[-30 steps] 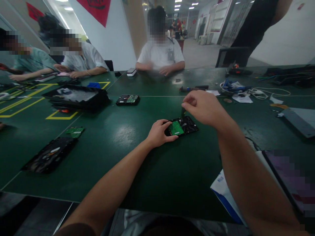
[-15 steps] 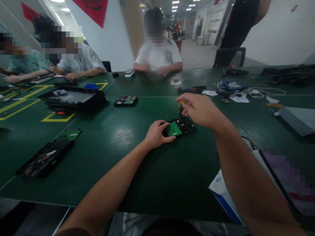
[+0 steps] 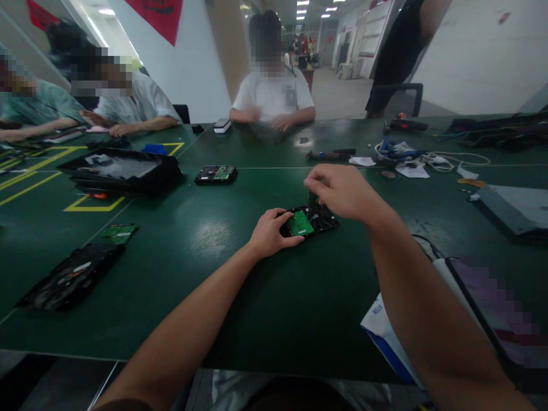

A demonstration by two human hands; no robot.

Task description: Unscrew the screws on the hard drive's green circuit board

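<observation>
A black hard drive (image 3: 322,221) with a green circuit board (image 3: 301,223) lies on the green table ahead of me. Closed round its left end is my left hand (image 3: 269,233), thumb at the near edge and fingers at the far one. Above the drive's right part, my right hand (image 3: 342,191) grips the top of a screwdriver (image 3: 313,198) with curled fingers. The screwdriver stands roughly upright over the drive; its tip is too small and dark to make out.
Another hard drive (image 3: 72,277) and a loose circuit board (image 3: 120,232) lie at left. A smaller drive (image 3: 216,174) sits beyond, beside a black tray (image 3: 124,171). Cables (image 3: 402,153) and a grey metal case (image 3: 514,208) are on the right. A person (image 3: 274,94) sits opposite.
My right hand has turned slightly on the screwdriver, and the yellow on its handle no longer shows. My left hand keeps its hold on the drive. The whole view has shifted a little.
</observation>
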